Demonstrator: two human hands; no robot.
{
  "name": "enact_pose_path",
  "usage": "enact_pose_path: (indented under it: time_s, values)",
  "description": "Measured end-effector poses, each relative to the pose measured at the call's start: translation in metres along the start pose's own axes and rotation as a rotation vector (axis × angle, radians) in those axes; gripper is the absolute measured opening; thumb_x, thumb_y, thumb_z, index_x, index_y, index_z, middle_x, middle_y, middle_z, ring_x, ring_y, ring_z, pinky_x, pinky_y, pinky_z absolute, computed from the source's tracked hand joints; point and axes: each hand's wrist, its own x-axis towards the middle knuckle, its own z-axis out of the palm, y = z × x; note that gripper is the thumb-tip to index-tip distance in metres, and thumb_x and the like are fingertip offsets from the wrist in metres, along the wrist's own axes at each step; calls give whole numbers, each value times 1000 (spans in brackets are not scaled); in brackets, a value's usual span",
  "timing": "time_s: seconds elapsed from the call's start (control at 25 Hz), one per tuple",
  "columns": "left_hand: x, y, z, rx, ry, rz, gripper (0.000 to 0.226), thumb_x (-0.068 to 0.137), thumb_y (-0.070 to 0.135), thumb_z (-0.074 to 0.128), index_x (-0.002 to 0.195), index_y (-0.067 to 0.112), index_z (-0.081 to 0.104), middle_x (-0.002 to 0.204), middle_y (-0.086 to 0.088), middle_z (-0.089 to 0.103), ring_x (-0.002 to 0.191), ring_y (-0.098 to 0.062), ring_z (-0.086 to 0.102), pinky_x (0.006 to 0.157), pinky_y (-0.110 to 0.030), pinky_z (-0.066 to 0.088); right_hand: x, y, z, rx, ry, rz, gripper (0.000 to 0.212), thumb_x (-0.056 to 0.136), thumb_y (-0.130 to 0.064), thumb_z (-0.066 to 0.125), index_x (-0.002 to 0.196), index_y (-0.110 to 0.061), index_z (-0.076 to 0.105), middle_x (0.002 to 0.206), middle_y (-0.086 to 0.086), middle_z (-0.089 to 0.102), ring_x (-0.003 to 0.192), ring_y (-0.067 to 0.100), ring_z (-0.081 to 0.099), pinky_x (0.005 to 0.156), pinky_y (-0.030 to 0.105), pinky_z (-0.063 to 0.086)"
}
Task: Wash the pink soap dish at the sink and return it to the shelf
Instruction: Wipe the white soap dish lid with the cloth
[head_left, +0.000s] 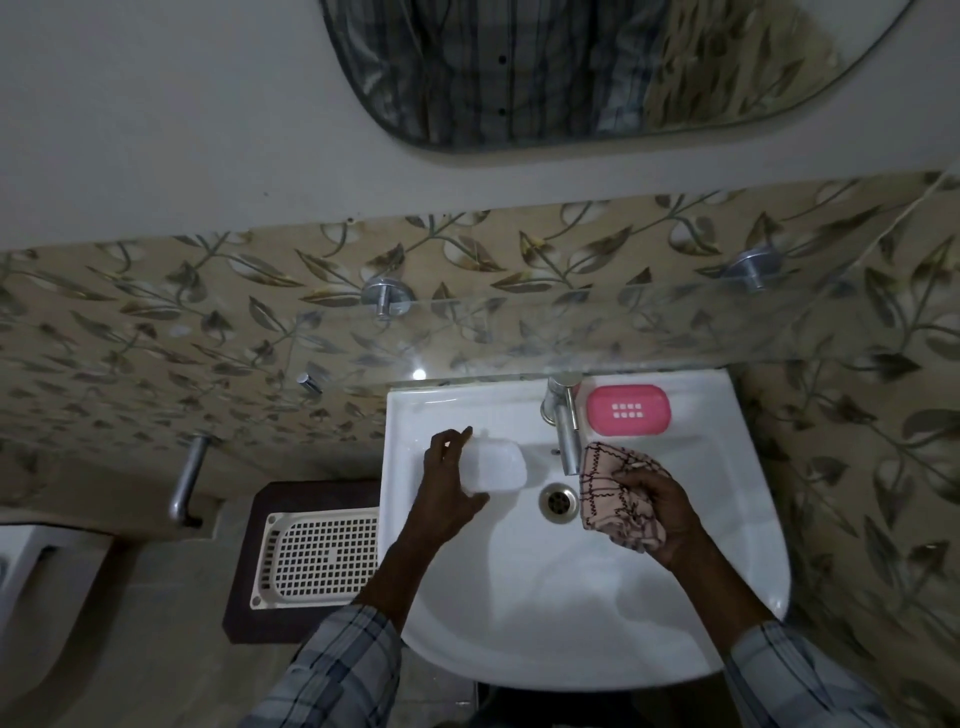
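The pink soap dish part (628, 409), with small white drain slots, rests on the back right rim of the white sink (727, 519), beside the tap (565, 426). My left hand (447, 488) grips a translucent white soap dish lid (496, 464) over the left side of the basin. My right hand (660, 512) holds a bunched pink checked cloth (618, 493) just right of the drain (558, 500). No water is seen running from the tap. The glass shelf (571, 332) hangs on the wall above the sink.
A cream perforated basket (317, 551) lies on a dark stool left of the sink. A metal pipe (187, 480) sticks out of the tiled wall at the left. A mirror (597, 67) hangs above the shelf. Part of a toilet (31, 597) shows at the far left.
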Motion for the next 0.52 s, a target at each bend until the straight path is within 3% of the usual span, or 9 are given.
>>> enact_pose_path:
  time_s: [0.12, 0.2, 0.32, 0.4, 0.44, 0.52]
  values:
    - [-14, 10, 8, 4, -100, -10, 109, 60, 26, 89, 151, 14, 30, 143, -7, 33, 132, -20, 32, 109, -30, 32, -2, 5, -2, -19, 37, 24, 32, 98, 10, 40, 99, 4, 71, 71, 18, 79, 59, 28, 78, 52, 35, 66]
    - [-18, 15, 10, -65, -145, -125, 109, 58, 32, 88, 150, 16, 32, 136, -3, 36, 126, -16, 37, 103, -25, 33, -3, 9, -2, -34, 49, 32, 26, 97, 9, 44, 106, 4, 68, 73, 18, 80, 60, 28, 78, 53, 34, 66]
    - [-16, 25, 10, -525, -191, -478, 96, 60, 27, 84, 144, 13, 38, 136, -11, 50, 114, -19, 54, 90, -26, 49, -4, 16, -5, -44, 74, 35, 26, 97, 9, 46, 110, 3, 68, 76, 17, 81, 63, 27, 79, 55, 33, 66]
    - [-16, 30, 14, -864, -219, -673, 97, 64, 20, 79, 147, 11, 30, 123, -19, 57, 98, -26, 63, 85, -39, 58, -4, 19, -6, -35, 73, 40, 27, 97, 9, 45, 111, 3, 68, 77, 18, 81, 64, 28, 79, 55, 32, 66]
    - [-16, 31, 16, -939, -232, -745, 96, 66, 20, 78, 148, 13, 29, 113, -18, 58, 90, -28, 64, 82, -43, 59, -4, 20, -7, -31, 75, 37, 28, 97, 10, 46, 112, 3, 68, 78, 18, 81, 64, 28, 79, 55, 32, 66]
    - [-16, 35, 19, -989, -236, -797, 67, 67, 24, 75, 126, 7, 50, 101, -16, 56, 80, -27, 63, 72, -39, 58, -5, 21, -6, -20, 80, 41, 28, 97, 9, 46, 115, 5, 67, 78, 18, 81, 64, 28, 79, 53, 32, 65]
